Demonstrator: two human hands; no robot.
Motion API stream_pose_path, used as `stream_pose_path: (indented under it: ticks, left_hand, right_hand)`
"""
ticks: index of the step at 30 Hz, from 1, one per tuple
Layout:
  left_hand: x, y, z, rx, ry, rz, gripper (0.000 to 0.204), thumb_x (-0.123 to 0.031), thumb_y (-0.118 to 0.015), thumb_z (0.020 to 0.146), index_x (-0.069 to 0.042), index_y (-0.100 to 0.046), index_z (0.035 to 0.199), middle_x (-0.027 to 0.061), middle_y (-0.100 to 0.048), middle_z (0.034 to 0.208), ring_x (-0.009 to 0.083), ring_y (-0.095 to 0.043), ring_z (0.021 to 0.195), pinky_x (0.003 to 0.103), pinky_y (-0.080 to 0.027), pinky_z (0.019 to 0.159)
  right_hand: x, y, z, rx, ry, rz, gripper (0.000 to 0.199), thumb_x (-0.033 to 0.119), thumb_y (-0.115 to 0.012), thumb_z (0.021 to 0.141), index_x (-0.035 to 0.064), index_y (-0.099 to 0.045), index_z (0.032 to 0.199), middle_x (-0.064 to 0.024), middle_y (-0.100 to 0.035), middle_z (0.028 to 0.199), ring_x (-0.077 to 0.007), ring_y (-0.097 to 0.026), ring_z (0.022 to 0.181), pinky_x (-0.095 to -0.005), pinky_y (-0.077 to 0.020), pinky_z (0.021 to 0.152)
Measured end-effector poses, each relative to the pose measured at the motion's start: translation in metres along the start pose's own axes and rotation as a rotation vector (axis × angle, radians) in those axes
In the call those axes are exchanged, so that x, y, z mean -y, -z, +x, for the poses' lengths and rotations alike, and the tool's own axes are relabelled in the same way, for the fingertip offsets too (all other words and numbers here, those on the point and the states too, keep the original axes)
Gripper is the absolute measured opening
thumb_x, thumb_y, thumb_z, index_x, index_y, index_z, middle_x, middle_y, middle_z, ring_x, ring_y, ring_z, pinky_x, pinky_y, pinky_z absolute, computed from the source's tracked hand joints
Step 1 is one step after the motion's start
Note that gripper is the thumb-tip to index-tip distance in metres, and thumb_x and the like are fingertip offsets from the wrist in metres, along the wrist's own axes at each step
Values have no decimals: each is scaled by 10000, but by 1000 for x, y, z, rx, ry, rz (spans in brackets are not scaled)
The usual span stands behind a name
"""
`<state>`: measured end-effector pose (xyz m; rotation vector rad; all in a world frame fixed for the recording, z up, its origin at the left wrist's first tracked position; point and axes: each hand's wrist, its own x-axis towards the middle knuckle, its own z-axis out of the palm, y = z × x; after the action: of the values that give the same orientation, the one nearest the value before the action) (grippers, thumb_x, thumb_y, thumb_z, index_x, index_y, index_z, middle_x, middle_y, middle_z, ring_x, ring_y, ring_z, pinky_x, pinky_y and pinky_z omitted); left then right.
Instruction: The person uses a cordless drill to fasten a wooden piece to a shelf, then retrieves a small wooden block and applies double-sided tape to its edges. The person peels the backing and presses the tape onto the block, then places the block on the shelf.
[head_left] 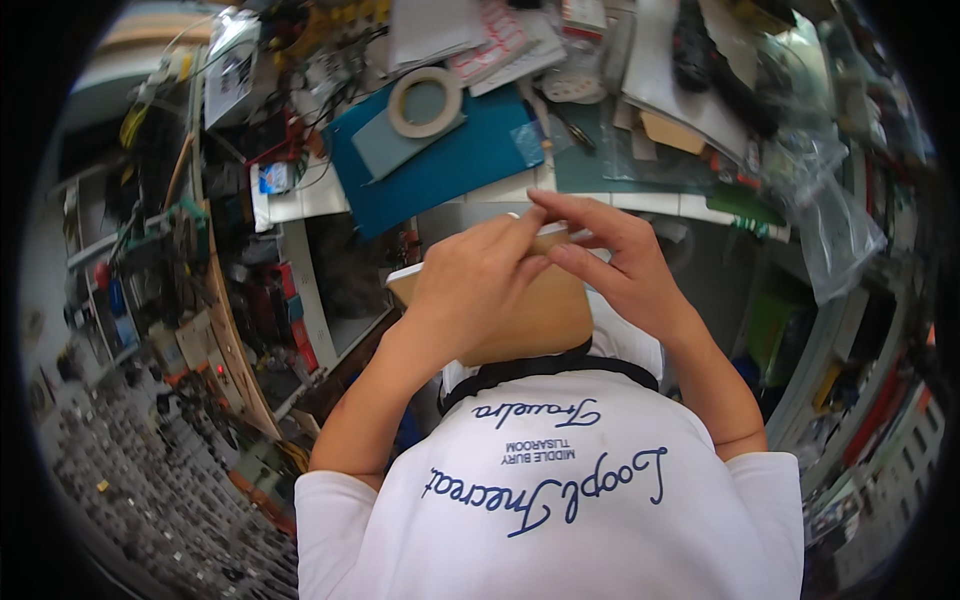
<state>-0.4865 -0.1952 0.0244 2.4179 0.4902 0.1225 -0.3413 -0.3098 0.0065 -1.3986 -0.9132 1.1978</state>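
Note:
A tan, wood-coloured board (550, 325) with a white edge is held upright or tilted close to my lap, in front of my white shirt. Across its upper part lies my left hand (468, 272), fingers bent and pressed together toward the right. My right hand (625, 262) comes in from the other side, thumb and fingers closed in a pinch against the left fingertips. Whatever is between the fingertips is too small or hidden to make out. Part of the board is covered by the left hand.
Beyond my hands, a roll of tape (425, 102) lies on a teal sheet (455, 180) at the desk's front edge. Papers (435, 30) and a black tool (700, 60) sit further back. A clear plastic bag (840, 240) hangs at right; a wooden panel (230, 330) stands at left.

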Motion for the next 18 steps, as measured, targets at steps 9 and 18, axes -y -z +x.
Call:
stream_pose_path:
  ticks: [9, 18]
  left_hand:
    - [34, 31, -59, 11, 109, 69, 361, -198, -619, 802, -50, -577, 1128, 114, -634, 1011, 276, -604, 912, 397, -453, 893]
    - [77, 44, -109, -151, 404, -488, 310, -150, -591, 838, -21, -605, 1119, 111, -649, 1039, 219, -606, 978, 341, -443, 902]
  right_hand:
    - [-2, -19, -4, -19, -118, -156, 252, 30, -593, 830, 6, -627, 1078, -82, -664, 883, -95, -598, 762, -211, -459, 691]
    - [15, -31, -8, -34, -57, -240, 254, 6, -583, 834, -13, -622, 1084, -54, -640, 861, -74, -568, 750, -189, -434, 665]
